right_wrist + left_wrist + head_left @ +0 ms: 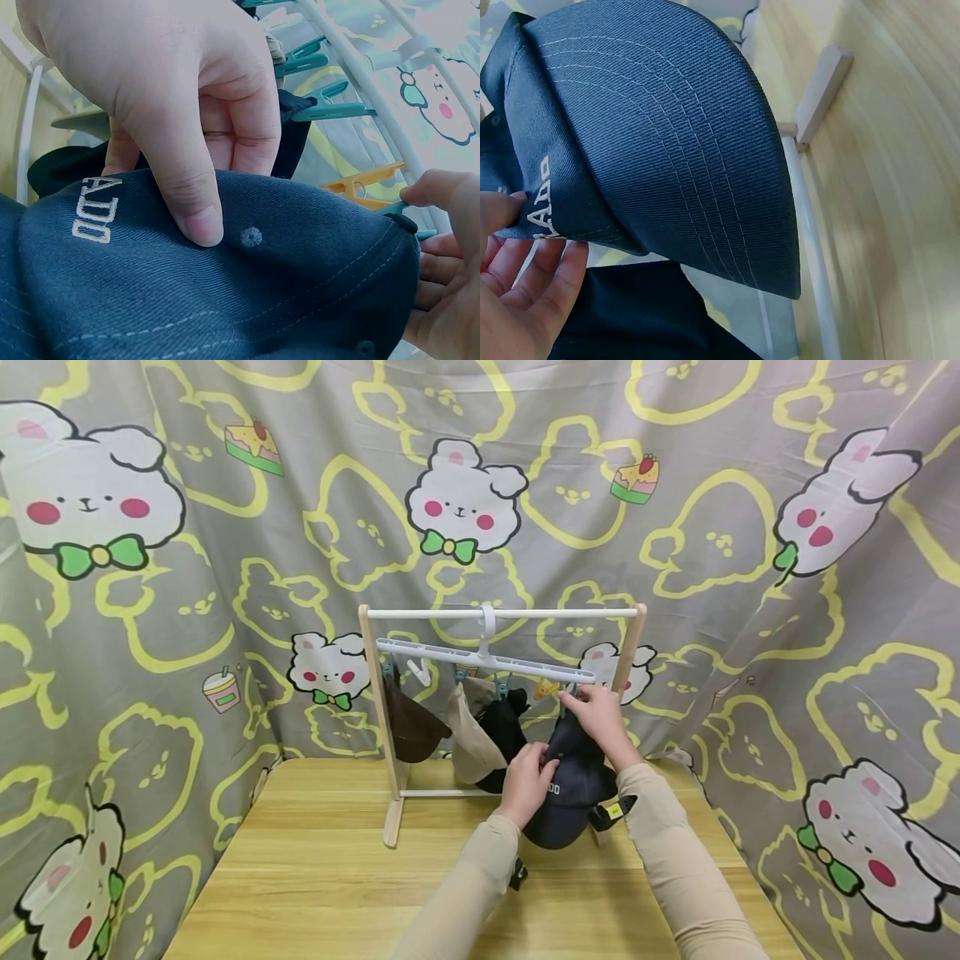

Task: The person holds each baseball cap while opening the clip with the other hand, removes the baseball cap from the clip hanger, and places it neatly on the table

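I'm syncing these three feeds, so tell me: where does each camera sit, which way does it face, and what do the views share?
Head: worn on the head, facing forward and down at the rack on the table; both sleeves, the left hand and the right hand show.
Left wrist: under the navy cap, looking along its brim toward the rack's foot; left fingers show.
Right wrist: close to the cap's crown, facing the clips; both hands show.
Shared: all three views show the navy cap.

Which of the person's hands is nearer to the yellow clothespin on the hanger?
The right hand: it reaches up beside the yellow clothespin at the cap's top edge. The left hand sits lower, holding the navy cap by its front.
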Demonstrator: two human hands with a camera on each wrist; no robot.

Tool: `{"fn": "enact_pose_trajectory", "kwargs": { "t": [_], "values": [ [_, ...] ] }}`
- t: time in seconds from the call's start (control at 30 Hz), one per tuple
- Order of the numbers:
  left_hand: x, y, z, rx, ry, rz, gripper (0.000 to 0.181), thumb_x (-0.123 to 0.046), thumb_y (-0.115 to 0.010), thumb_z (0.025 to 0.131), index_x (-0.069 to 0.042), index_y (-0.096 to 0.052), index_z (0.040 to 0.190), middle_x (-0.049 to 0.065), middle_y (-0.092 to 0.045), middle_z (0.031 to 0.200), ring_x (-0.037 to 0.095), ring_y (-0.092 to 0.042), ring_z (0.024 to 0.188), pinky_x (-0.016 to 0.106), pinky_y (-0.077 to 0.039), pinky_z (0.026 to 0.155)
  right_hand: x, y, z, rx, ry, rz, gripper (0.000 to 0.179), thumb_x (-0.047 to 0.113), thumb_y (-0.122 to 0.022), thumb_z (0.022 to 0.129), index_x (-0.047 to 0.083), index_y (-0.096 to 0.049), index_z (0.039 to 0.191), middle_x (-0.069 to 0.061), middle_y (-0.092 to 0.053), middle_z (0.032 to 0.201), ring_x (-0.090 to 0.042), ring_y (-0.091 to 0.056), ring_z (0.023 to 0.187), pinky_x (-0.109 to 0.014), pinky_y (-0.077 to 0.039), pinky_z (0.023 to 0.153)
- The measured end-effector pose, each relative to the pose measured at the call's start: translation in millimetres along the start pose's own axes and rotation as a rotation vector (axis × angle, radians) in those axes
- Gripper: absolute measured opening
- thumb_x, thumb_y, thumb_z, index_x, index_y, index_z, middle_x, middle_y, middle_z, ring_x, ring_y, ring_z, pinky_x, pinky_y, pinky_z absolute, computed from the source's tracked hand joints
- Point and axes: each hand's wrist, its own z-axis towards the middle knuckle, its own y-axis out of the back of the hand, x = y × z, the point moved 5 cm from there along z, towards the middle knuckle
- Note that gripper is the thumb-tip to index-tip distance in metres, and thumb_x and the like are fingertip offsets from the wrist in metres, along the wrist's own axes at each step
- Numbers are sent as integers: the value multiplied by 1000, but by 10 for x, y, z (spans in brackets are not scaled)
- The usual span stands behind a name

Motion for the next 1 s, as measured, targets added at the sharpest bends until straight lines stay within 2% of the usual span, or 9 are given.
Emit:
{"fn": "enact_pose_trajectory", "kwargs": {
  "t": [0.5,0.87,1.0],
  "values": [
    [-9,24,-14,-8,-11,5,14,-22,-68,92,-12,-66,101,2,-61,87,13,-58,75,22,-50,68,-38,-12,16,17,-26,16,48,31,-66,91,11,-40,57,2,-32,52,-17,-32,48,-27,-26,51],
    [-8,29,-27,-19,-25,17,14,-22,-69,92,-11,-66,101,2,-61,86,13,-58,74,22,-50,68,-37,-4,16,4,-22,4,42,31,-67,90,5,-54,60,-4,-50,55,-18,-41,51,-27,-30,53],
    [-4,30,-40,-24,-27,22,14,-21,-69,91,-11,-67,101,2,-62,87,14,-60,75,23,-51,69,-46,-6,13,8,-27,4,43,32,-67,91,5,-54,60,-8,-55,56,-18,-43,51,-27,-31,52]
  ]
}}
